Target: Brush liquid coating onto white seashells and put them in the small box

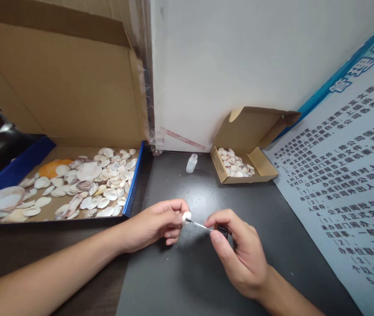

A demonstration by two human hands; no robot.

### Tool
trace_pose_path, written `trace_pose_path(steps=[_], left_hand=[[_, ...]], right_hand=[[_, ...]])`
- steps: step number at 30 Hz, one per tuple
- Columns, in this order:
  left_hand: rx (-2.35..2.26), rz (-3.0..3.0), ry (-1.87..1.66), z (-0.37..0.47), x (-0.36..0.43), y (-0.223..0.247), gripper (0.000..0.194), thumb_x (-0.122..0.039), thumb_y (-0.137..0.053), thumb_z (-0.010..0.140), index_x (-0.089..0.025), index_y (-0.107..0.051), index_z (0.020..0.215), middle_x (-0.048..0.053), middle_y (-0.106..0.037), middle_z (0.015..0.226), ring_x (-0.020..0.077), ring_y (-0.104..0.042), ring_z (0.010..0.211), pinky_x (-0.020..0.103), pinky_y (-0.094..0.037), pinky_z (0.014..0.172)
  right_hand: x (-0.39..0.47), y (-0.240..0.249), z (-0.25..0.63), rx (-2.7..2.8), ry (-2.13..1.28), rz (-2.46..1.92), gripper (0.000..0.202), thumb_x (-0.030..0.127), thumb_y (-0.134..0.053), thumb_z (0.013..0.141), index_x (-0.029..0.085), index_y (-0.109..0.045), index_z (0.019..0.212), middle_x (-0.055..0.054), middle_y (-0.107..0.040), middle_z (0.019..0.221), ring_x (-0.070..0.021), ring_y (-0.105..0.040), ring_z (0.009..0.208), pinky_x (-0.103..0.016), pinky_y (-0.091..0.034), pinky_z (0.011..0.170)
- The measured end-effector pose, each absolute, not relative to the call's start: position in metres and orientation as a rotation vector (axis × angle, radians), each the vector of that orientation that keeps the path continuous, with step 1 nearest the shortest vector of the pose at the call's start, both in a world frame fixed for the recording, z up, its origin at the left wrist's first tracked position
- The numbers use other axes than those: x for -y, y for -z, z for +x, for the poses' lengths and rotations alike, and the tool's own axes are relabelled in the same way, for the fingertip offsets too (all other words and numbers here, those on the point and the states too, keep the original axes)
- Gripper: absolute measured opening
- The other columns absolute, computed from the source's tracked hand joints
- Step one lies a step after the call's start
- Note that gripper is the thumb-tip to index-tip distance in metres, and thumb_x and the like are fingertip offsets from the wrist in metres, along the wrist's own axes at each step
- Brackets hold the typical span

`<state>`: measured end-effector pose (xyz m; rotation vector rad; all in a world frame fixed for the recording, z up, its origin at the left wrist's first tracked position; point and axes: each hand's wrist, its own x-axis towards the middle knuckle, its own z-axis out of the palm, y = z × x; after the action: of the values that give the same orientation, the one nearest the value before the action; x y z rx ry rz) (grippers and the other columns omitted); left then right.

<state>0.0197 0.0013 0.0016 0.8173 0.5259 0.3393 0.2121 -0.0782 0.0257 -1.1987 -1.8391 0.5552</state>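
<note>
Bare forearms (75, 263), bare hands (244, 256); right thumbnail (217, 237) seemingly short.

Dark counter (160, 281) bearing a large blue-sided cardboard box (131, 188), a translucent white bottle (191, 164), a small brown cardboard box (219, 166).

The large box (84, 79) at left is matt cardboard with glossy blue sides (134, 180); the small box (244, 180), right of centre, is matt cardboard. Mid-frame, the bottle (191, 164) looks smooth and translucent, the brush (201, 226) shiny along its stem, the bench (160, 281) smooth, faintly glossy.
</note>
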Motion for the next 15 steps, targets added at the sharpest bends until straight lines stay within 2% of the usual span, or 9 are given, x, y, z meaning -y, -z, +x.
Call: trace_pose_path(steps=[4,11,15], left_hand=[[-0.522,0.822,-0.334,0.0193,-0.0013,-0.0005,0.014,-0.024,-0.059,0.084,-0.018,-0.047,0.083,-0.007,-0.033,0.065,0.0069,-0.028,0.053,0.022,-0.029,0.053],[-0.510,0.822,-0.333,0.0198,-0.0027,-0.0003,0.013,-0.023,-0.058,0.084,-0.018,-0.046,0.083,-0.007,-0.033,0.064,0.0073,-0.029,0.054,0.022,-0.029,0.053],[-0.512,0.828,-0.333,0.0196,-0.0022,-0.0004,0.013,-0.024,-0.059,0.084,-0.018,-0.047,0.082,-0.007,-0.032,0.065,0.0070,-0.028,0.053,0.022,-0.029,0.053]], right_hand=[[0.0780,-0.0255,0.2117,1.804,-0.518,-1.242,0.008,0.015,-0.054,0.089,0.023,-0.054,0.091,0.011,-0.038,0.052,-0.0069,-0.039,0.038,-0.019,-0.032,0.041],[0.0777,-0.0234,0.2120,1.842,-0.540,-1.198,0.008,0.018,-0.050,0.092,0.022,-0.055,0.095,0.009,-0.043,0.054,-0.0094,-0.045,0.043,-0.021,-0.038,0.046],[0.0775,-0.0226,0.2110,1.798,-0.511,-1.237,0.008,0.015,-0.055,0.088,0.022,-0.054,0.093,0.010,-0.042,0.053,-0.0074,-0.042,0.040,-0.019,-0.035,0.042]])
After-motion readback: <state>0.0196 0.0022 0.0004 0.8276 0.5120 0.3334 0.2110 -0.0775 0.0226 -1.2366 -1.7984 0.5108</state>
